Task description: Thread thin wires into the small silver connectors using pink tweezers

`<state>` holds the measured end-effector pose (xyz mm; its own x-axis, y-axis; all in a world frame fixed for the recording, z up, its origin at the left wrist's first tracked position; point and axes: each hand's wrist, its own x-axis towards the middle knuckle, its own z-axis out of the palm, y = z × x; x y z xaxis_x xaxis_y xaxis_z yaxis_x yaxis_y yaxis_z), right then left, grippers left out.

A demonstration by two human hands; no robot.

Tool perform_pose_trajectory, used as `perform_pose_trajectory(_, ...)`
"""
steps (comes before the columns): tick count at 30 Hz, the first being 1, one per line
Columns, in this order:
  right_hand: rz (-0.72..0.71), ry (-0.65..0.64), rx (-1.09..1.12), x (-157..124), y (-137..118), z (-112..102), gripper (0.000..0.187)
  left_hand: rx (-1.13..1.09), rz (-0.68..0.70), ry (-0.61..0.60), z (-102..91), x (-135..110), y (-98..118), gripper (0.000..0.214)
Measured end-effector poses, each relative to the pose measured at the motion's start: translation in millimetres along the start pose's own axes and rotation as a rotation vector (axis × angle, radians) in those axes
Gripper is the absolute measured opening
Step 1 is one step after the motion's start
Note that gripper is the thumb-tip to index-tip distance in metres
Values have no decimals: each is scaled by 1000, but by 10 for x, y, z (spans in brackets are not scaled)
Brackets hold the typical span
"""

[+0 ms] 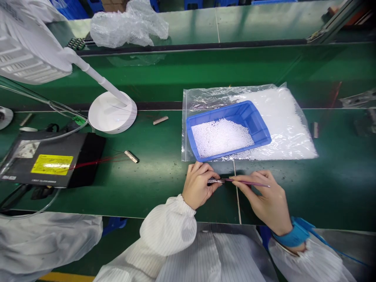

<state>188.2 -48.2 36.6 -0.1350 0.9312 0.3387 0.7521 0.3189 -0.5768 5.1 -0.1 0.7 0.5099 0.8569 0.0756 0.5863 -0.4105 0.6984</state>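
Observation:
My left hand is closed on a small oblong silvery part, pinched between thumb and fingers just in front of the blue tray. Slim pink tweezers lie in the closed fingers of my right hand, their tip touching or very near the part's right end. Whether the tip grips anything is too small to tell. Beyond both hands, a blue plastic tray holds tiny white beads. It rests on a clear zip bag filled with more white beads.
Similar small parts lie on the green bench, one with thin red wires. A white lamp base and black box stand left. Bubble wrap sits on the back ledge. A blue wrist strap trails a cord; another person's sleeve shows lower left.

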Motion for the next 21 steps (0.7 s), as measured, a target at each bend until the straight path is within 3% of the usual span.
perform_pose_trajectory(21, -23, -35, 48, -22, -16, 119, 18, -7, 0, 1, 26, -2, -18, 19)
